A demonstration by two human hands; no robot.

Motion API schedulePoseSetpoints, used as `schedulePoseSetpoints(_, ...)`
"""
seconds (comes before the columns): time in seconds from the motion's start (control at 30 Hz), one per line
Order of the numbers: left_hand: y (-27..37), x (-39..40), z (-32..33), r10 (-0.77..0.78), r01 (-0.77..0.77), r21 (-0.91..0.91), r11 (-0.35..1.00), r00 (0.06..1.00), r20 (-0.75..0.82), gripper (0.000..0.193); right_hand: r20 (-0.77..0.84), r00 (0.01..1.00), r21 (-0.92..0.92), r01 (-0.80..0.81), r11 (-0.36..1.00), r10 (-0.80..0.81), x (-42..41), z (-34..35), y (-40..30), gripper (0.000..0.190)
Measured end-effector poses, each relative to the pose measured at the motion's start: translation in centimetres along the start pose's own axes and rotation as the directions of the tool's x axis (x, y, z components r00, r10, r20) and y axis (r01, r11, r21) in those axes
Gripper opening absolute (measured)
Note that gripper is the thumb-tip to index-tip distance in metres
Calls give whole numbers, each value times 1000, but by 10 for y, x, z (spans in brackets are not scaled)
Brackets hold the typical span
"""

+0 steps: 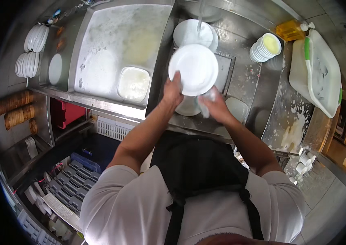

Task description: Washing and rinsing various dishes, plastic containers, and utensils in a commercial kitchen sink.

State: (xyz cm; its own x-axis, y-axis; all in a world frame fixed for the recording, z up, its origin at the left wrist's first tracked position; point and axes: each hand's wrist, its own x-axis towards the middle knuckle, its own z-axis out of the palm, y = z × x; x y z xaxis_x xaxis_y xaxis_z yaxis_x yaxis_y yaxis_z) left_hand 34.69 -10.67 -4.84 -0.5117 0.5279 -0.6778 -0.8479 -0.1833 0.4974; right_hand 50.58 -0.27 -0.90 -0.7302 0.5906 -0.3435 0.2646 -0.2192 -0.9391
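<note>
A round white plate (pixel 195 69) is held over the right-hand metal sink basin (pixel 237 18), with my left hand (pixel 173 89) gripping its lower left rim, thumb on top. At its lower right rim is my right hand (pixel 215 104), closed around a pale, wet-looking cloth (pixel 204 107). Water (pixel 200 15) runs from above onto white plates (pixel 191 30) lying in the basin just beyond the held one. Below my hands, another round dish (pixel 188 106) and a squarish pale dish (pixel 236 108) rest in the basin.
Cloudy, foamy water (pixel 108 46) fills the left basin, where a squarish white container (pixel 134 84) sits. Stacked cups (pixel 264 47), a bottle of amber liquid (pixel 290 30) and a white tub with green handles (pixel 301 64) stand right. White plates (pixel 27 64) stand in a rack far left.
</note>
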Motion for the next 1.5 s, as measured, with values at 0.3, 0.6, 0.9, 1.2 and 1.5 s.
schedulePoseSetpoints(0.3,-44,-6,2,-34,29,32,999,987,154,38,99,967,810,-216,545,236,13,2,1,64)
schedulePoseSetpoints(0.6,-32,45,-33,261,-511,817,-266,778,572,30,-563,823,21,-74,997,73,115,-36,63,39)
schedulePoseSetpoints(0.9,-30,131,-49,-242,-504,728,-465,863,443,38,81,989,-796,137,590,-121,112,-10,88,43)
schedulePoseSetpoints(1.2,-8,134,-33,-523,-404,886,-228,818,238,51,844,466,-504,858,98,265,17,26,85,19)
schedulePoseSetpoints(1.5,6,55,-31,-468,-525,850,52,739,485,42,547,691,-731,669,133,-473,53,-29,21,38)
